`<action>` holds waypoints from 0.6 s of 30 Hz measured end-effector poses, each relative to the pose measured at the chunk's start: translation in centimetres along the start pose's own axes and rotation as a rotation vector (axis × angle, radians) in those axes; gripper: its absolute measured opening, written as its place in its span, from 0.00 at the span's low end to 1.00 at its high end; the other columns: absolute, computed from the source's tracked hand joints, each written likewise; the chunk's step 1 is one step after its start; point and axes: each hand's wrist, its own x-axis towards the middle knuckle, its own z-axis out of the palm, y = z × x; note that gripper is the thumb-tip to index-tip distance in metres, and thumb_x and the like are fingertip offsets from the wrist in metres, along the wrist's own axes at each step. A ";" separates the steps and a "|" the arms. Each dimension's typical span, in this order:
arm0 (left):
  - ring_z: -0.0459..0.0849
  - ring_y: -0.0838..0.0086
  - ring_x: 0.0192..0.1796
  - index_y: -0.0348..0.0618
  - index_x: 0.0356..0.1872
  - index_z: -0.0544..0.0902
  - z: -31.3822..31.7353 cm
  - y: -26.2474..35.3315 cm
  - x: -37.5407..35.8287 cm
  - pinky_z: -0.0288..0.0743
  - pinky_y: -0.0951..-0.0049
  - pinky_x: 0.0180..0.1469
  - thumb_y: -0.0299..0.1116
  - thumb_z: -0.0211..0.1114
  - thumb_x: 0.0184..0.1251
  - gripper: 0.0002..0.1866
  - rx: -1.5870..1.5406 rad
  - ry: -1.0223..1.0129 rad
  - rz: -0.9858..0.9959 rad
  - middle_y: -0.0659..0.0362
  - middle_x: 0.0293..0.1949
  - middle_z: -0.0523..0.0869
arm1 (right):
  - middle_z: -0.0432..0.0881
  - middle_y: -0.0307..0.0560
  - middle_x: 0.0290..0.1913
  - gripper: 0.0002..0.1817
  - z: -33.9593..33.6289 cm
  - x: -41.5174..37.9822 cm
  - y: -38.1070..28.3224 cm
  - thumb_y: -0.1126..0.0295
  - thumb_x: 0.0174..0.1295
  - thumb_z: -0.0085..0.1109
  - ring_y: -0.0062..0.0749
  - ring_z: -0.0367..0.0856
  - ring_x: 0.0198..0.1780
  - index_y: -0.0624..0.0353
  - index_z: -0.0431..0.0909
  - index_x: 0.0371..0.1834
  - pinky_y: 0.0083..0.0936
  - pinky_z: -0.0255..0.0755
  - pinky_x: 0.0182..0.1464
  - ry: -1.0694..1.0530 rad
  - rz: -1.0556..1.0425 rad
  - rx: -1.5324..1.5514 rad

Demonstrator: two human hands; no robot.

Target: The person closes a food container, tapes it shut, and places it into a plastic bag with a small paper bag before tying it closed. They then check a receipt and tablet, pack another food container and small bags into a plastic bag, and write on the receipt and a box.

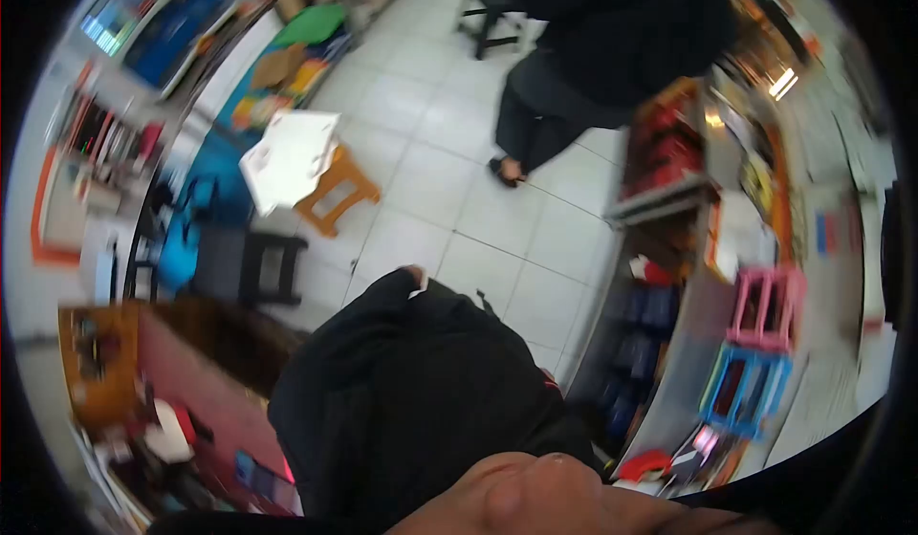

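My left hand (414, 274) just shows past the end of a black sleeve (368, 310), in front of my body and above the tiled floor. Only a small part of it is visible, and its fingers are hidden. A small pale patch shows beside it, too blurred to name. My right hand does not show; the black jacket (430, 392) fills the lower middle of the view. Blurred skin lies close to the camera at the bottom edge.
Left of me stand an orange-brown stool (337, 191) with a white sheet-like thing (287, 162) and a black stool (273, 267). Another person in black (622, 38) is ahead. On the right, a counter (669, 344) bears small pink (768, 307) and blue (746, 390) racks.
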 end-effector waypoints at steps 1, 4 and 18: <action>0.84 0.55 0.48 0.42 0.39 0.85 -1.8 2.7 -0.7 0.77 0.56 0.47 0.41 0.63 0.54 0.16 -0.096 0.112 -0.087 0.49 0.42 0.86 | 0.81 0.53 0.29 0.08 -0.1 2.5 1.2 0.65 0.46 0.61 0.51 0.80 0.34 0.58 0.79 0.26 0.44 0.73 0.37 -0.081 -0.048 -0.040; 0.82 0.56 0.51 0.49 0.46 0.82 -5.4 6.5 1.7 0.77 0.57 0.49 0.39 0.59 0.59 0.15 -0.258 0.101 -0.061 0.51 0.47 0.84 | 0.81 0.54 0.29 0.09 -2.4 10.9 4.4 0.65 0.47 0.60 0.51 0.80 0.34 0.58 0.79 0.27 0.45 0.72 0.37 -0.278 -0.160 -0.161; 0.81 0.56 0.52 0.47 0.50 0.82 -2.1 17.5 9.7 0.74 0.56 0.55 0.48 0.70 0.51 0.26 -0.442 0.204 -0.260 0.49 0.49 0.83 | 0.77 0.48 0.23 0.09 -32.0 43.3 -1.7 0.66 0.54 0.55 0.33 0.75 0.26 0.62 0.75 0.24 0.29 0.69 0.31 0.169 -0.400 0.043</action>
